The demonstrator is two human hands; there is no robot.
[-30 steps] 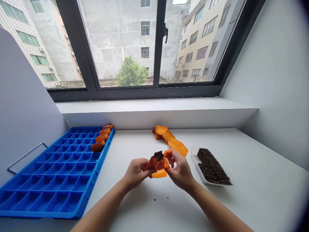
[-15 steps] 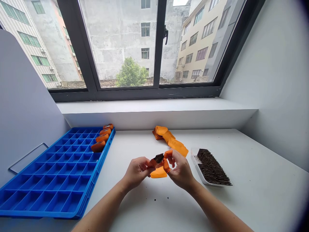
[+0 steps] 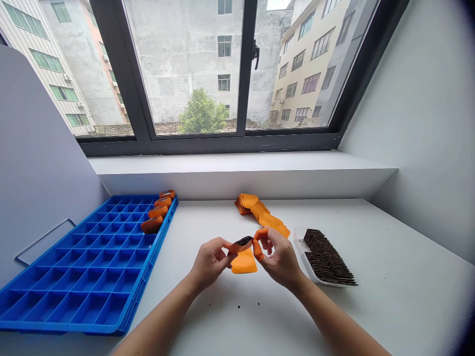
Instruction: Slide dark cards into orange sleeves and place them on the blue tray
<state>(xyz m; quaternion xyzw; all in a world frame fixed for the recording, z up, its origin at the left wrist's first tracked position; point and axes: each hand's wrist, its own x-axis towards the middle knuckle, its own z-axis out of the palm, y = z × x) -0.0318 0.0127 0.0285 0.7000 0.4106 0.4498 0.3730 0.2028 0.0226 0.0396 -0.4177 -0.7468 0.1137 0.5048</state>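
Between my hands is a small orange paper packet (image 3: 235, 248), its mouth open and dark inside. My left hand (image 3: 211, 257) pinches its left end between thumb and fingers. At the other end, the thumb and forefinger of my right hand (image 3: 276, 254) are closed on the packet's right corner; orange colour shows on those fingertips. Just below the held packet, a flat orange packet (image 3: 244, 263) lies on the white table. To the right of my right hand stands a clear plastic tub (image 3: 302, 253) with rows of thin dark brown squares (image 3: 328, 257).
A blue compartment tray (image 3: 92, 257) fills the left side, with several filled orange packets (image 3: 158, 211) along its far right column. A fanned stack of flat orange packets (image 3: 256, 207) lies toward the windowsill (image 3: 241, 163). Dark crumbs (image 3: 238, 306) dot the table near me.
The dark piece that stuck up from the held packet now sits lower, and the packet's mouth looks stretched wider. Another crumb shows on the table. My hands have barely shifted.
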